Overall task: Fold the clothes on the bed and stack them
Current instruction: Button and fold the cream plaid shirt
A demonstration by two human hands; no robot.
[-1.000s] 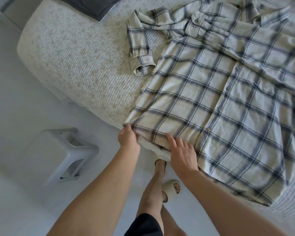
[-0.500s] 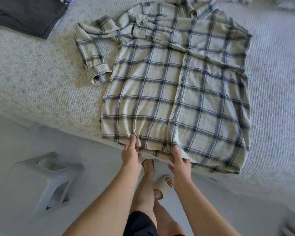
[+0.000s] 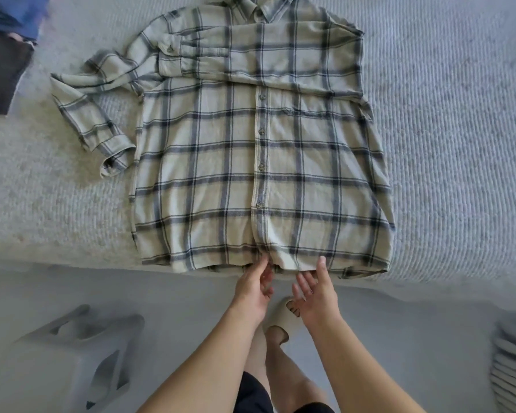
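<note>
A beige plaid button-up shirt (image 3: 236, 162) lies flat and face up on the white bed (image 3: 459, 144), collar at the far side, hem along the near edge. One sleeve is folded across the chest; the other sleeve (image 3: 93, 120) lies bent out to the left. My left hand (image 3: 253, 286) touches the hem at the button placket with its fingertips. My right hand (image 3: 316, 293) is just to the right of it, fingers spread and relaxed, one fingertip at the hem. Neither hand grips the cloth.
A dark folded garment (image 3: 0, 76) with a blue garment (image 3: 12, 13) behind it sits at the bed's far left. On the floor, a grey stool (image 3: 72, 353) stands at the left and a grey ribbed stack (image 3: 513, 368) at the right. A beige slipper (image 3: 283, 317) is under my hands.
The view has swung so the shirt lies square in front of me. Both hands have shifted right along the hem to the placket and loosened from pressing it.
</note>
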